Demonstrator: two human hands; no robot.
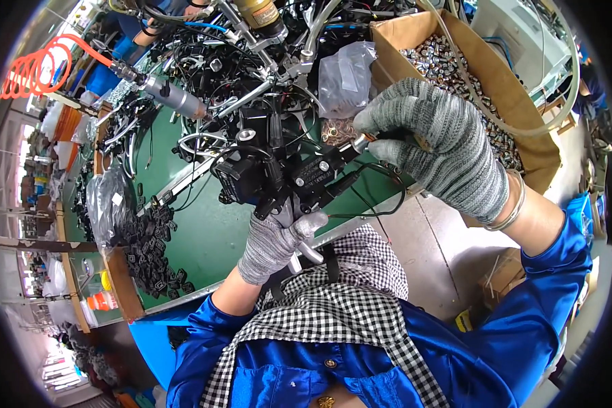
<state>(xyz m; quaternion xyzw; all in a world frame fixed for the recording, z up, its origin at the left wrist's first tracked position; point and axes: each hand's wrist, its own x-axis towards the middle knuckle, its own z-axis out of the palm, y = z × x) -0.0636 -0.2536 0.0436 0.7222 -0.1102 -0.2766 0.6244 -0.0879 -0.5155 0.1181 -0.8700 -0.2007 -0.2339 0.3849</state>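
Note:
My left hand (270, 246), in a grey knit glove, is closed around the underside of a black brake-like assembly (316, 175) with cables and bolts. A light metal tube (311, 254) sticks out below its fingers. From the right end of the assembly juts a short shiny metal stem (352, 149). At the tip of this stem my right hand (449, 146), gloved alike, pinches with thumb and forefinger; a small coppery bit shows between them, too small to name. A thin black cable (381, 216) loops beneath the right hand.
A cardboard box (402, 30) of small metal fittings stands at the right. An air screwdriver (173, 97) on a red coiled hose hangs left. Black parts (149, 255) are heaped on the green table (190, 245). Clear plastic bags (347, 80) and tangled cables lie behind the assembly.

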